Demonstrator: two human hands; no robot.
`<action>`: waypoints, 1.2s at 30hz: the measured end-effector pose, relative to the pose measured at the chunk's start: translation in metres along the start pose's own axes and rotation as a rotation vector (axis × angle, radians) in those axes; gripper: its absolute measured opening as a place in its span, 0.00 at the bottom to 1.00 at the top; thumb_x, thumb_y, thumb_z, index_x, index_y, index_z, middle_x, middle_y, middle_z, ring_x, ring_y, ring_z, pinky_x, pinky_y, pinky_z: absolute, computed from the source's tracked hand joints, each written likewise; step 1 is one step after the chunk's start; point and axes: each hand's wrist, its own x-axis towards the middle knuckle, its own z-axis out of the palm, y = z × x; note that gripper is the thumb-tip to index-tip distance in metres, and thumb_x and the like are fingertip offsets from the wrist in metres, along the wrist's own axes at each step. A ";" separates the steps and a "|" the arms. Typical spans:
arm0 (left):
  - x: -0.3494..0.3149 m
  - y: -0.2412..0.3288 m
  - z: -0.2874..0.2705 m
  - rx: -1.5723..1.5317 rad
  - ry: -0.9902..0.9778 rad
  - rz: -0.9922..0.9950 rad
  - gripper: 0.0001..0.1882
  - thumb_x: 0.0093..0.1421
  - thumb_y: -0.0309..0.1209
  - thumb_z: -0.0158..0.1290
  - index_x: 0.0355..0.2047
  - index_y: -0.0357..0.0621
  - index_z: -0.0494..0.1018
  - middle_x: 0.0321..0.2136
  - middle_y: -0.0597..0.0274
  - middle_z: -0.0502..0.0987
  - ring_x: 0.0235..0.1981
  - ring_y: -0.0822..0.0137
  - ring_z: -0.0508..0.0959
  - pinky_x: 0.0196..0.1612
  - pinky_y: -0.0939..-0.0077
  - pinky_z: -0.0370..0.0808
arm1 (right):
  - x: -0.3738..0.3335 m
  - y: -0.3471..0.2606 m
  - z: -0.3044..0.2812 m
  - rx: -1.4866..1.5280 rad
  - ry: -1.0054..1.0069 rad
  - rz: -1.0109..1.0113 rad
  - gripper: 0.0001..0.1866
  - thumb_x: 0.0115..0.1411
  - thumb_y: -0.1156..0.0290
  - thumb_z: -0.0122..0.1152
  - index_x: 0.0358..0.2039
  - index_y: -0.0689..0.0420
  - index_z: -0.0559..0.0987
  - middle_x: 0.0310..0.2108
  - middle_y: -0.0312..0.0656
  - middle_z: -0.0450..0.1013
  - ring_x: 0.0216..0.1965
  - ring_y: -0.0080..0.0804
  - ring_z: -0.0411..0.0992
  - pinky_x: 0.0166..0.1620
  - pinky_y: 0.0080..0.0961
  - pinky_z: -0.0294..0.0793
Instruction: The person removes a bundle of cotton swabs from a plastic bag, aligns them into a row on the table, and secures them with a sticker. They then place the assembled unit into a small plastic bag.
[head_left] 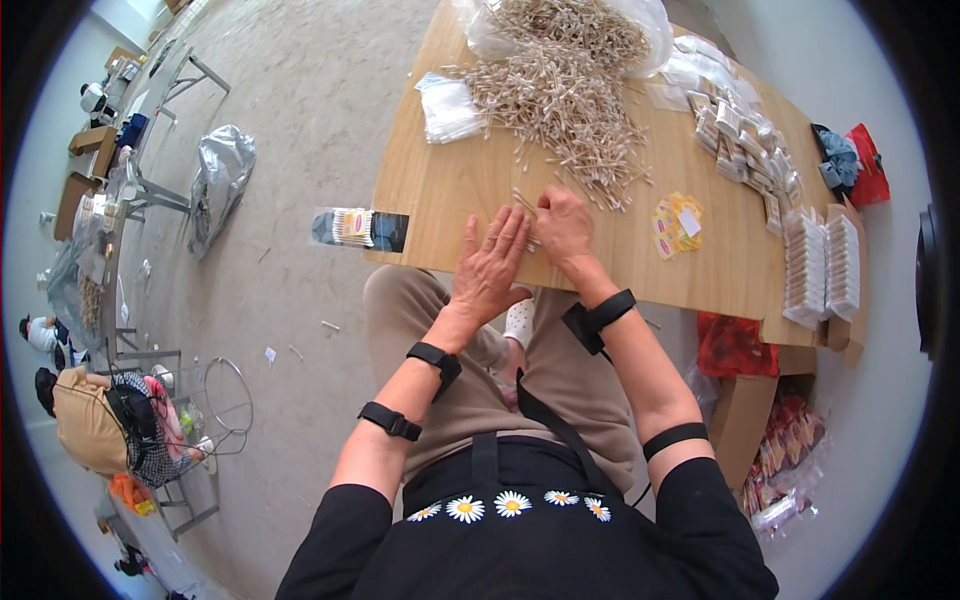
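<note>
My left hand [490,268] lies flat near the table's front edge, its fingers stretched out and its fingertips beside a few loose cotton swabs [524,201]. Close against it on the right is my right hand [564,225], closed with curled fingers. Swab ends show between the two hands, but what the right fingers hold, if anything, is hidden. Beyond them spreads a big heap of cotton swabs [570,105], spilling from a clear plastic bag [650,38]. Several yellow label cards [672,228] lie to the right. A clear packet of swabs [352,227] rests at the table's left edge.
A stack of clear bags [449,107] sits left of the heap. Filled swab packs [745,150] are piled at right, with rows of packs [820,262] in a cardboard box [850,290]. A red bag [735,343] hangs below. Another person [100,420] sits far left.
</note>
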 end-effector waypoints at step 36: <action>0.000 0.001 0.000 0.005 -0.013 -0.017 0.63 0.37 0.47 0.72 0.71 0.42 0.51 0.71 0.57 0.52 0.73 0.59 0.52 0.71 0.41 0.46 | 0.009 0.036 -0.020 -0.166 0.086 -0.063 0.04 0.57 0.73 0.58 0.30 0.57 0.80 0.34 0.48 0.76 0.36 0.51 0.78 0.39 0.43 0.78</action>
